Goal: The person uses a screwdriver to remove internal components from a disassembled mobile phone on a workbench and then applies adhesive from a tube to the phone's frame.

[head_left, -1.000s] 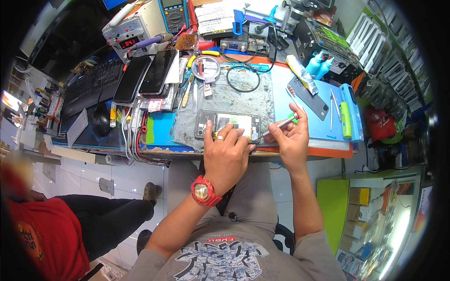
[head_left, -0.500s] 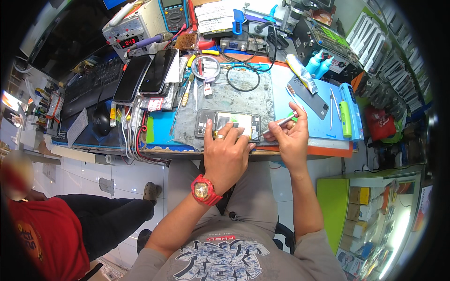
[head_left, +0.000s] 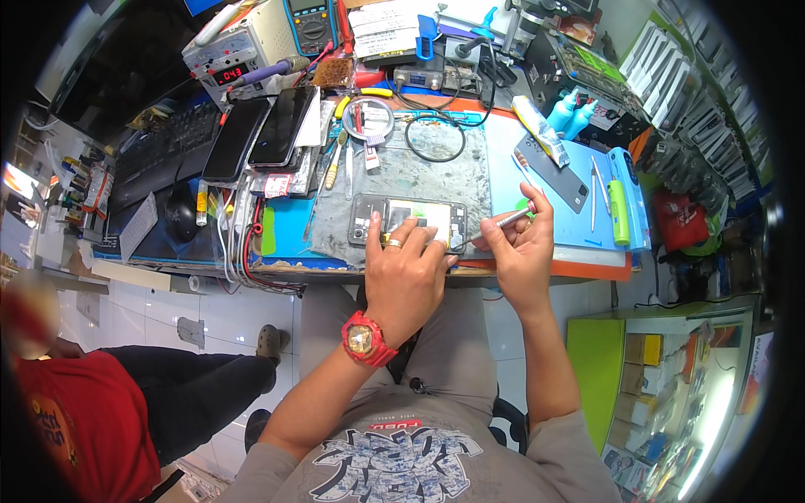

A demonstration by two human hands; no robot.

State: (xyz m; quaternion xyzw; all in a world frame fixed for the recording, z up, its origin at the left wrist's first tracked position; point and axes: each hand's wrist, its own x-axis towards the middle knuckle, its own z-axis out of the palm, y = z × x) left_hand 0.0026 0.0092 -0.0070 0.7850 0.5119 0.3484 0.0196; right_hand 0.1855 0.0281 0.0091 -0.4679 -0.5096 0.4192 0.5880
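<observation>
A phone (head_left: 419, 210) with exposed insides lies on the grey mat (head_left: 453, 180) near the bench's (head_left: 323, 266) front edge. The left hand (head_left: 404, 275) rests over it, fingers spread; the right hand's (head_left: 521, 251) fingers pinch a slim tool (head_left: 513, 218), tip near the phone's lower right corner, contact unclear. This looks like tool work there; the next move calls for a steady phone and fine tip control.

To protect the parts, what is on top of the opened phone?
The left hand rests on the opened phone; a white part shows beside its fingers, but what lies beneath them is covered.
</observation>
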